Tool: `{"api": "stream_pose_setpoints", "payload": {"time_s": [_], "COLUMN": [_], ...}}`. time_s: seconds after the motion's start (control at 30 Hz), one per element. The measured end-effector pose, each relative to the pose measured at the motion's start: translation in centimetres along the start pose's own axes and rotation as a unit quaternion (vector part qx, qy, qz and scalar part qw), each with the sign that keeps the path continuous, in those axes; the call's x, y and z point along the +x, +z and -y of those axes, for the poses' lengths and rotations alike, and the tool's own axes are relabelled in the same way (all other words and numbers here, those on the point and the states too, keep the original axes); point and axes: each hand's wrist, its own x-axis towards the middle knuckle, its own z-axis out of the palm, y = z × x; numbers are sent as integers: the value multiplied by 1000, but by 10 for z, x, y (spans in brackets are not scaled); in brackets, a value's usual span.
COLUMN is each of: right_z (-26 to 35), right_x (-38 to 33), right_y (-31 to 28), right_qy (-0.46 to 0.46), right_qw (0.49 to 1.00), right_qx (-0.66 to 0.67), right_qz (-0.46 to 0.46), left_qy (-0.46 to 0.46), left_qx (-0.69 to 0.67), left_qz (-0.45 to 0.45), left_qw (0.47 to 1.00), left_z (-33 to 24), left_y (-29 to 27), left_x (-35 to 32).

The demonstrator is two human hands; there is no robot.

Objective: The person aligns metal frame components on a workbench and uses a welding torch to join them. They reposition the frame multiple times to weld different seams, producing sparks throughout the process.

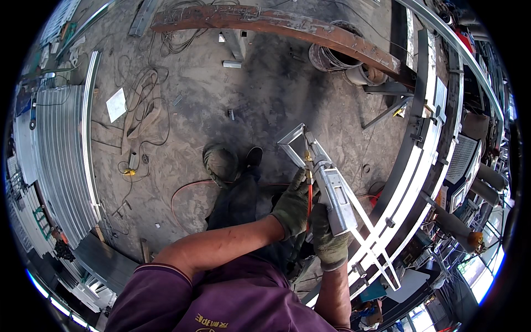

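Note:
A silver metal air tool [336,200] with a boxy body slants across the middle, its lower end toward me. A brass fitting [308,166] and a red hose [310,206] run along its left side. My left hand [290,209], in a dark green glove, is closed around the hose just below the fitting. Alongside the tool's lower end, my right hand [329,239], gloved alike, grips its body; part of its fingers is hidden. Beyond the tool is a slim silver metal frame [289,138], its long bars [360,213] passing behind the tool to the right.
A long rusty beam [265,21] crosses the far side, with buckets [330,57] beneath. Steel rails [412,166] curve along the right. Corrugated metal sheets [62,144] are stacked at left. Cables and a brown cloth [142,108] lie on the floor; a red hose loops near my feet.

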Motion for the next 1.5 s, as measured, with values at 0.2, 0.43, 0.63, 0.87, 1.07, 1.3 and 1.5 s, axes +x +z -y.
{"api": "stream_pose_setpoints", "payload": {"time_s": [0.2,0.43,0.63,0.87,1.07,1.3,1.5], "right_z": [-1,-2,6,14,6,9,12], "right_x": [-1,-1,1,7,6,2,1], "right_y": [1,-1,-3,-3,-4,-6,-4], "right_qy": [0,4,-11,-44,-55,-21,-17], "right_qw": [1000,1000,1000,998,997,998,999], "right_qx": [9,9,-5,-37,-55,-51,-32], "right_qz": [-3,7,11,-1,-5,8,-1], "left_qy": [5,3,6,5,0,4,-17], "left_qx": [0,-1,7,-43,25,-38,-109], "left_qz": [-53,-56,-67,51,-94,-44,-88], "left_qw": [999,998,998,998,995,998,990], "left_z": [-3,-1,-5,-3,-6,-7,-2], "left_y": [1,5,-6,-1,-1,-8,16], "left_x": [0,2,2,5,4,4,6]}}
